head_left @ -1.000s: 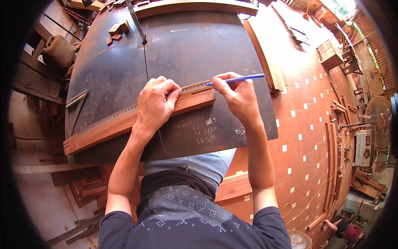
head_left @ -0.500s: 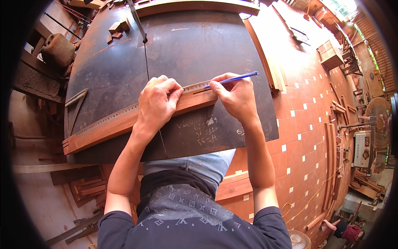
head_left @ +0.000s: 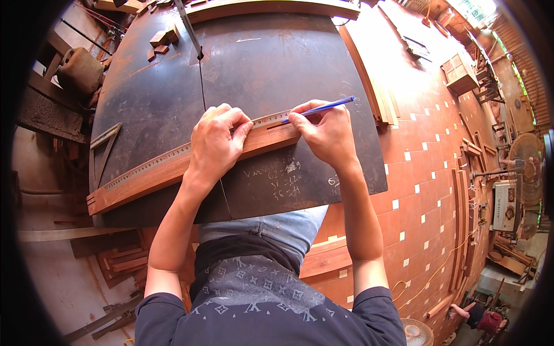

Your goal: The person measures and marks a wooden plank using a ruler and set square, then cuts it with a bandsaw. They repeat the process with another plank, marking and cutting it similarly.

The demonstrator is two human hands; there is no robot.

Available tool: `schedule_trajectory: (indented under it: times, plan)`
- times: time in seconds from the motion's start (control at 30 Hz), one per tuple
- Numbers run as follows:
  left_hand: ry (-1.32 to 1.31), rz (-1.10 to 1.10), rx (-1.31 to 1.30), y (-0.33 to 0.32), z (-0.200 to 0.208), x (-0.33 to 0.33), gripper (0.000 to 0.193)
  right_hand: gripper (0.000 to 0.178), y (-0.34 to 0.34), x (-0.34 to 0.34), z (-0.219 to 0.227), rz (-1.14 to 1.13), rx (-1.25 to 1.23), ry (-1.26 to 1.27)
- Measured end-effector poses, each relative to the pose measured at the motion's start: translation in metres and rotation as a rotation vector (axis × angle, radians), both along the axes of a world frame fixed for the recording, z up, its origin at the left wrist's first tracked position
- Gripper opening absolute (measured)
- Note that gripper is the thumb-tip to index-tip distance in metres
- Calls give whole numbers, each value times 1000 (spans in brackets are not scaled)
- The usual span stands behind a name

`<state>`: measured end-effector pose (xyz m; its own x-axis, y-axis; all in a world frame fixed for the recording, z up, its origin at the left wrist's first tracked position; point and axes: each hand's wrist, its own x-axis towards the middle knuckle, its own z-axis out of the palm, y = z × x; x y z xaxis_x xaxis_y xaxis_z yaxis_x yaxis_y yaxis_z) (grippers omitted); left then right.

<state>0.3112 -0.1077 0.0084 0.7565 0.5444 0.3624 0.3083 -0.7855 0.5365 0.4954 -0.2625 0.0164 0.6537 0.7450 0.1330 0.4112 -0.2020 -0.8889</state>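
Note:
A long reddish-brown wooden bar [head_left: 144, 182] lies slanted across the dark bandsaw table, rising toward the right, with slots cut at its ends. Along its upper face runs a metal measuring tape [head_left: 158, 159]. My left hand [head_left: 217, 138] is closed over the middle of the bar, thumb and fingers pinching the tape. Near the bar's right end, my right hand [head_left: 324, 134] grips a blue pen [head_left: 334, 104], its tip down at the tape beside a slot. The pen's upper end points right. My left hand hides part of the tape.
A thin blade [head_left: 190, 29] stands upright in the dark table [head_left: 277, 63], whose slit runs toward me. Small wood blocks [head_left: 164, 39] and a triangular frame [head_left: 106, 151] lie on it. A long board [head_left: 277, 8] spans the far edge. Another person [head_left: 487, 317] is at lower right.
Both hands, the bar and the pen look almost unmoved. The pen has dipped slightly and shifted a little to the left.

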Motion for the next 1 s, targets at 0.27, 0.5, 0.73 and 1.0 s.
schedule_trajectory:
  times: [0.27,0.5,0.73,1.0]
  plan:
    - [3,3,-7,0,-1,-1,8,19,0,-1,0,4,-14,-17]
    - [-31,-9,-34,-1,2,1,7,21,-5,3,0,-22,65,19]
    - [-23,-68,126,-67,0,-70,9,12,-34,-5,12,-194,305,95]
    - [-254,-60,285,-63,-42,-102,29,10,-33,-19,-21,-165,308,83]
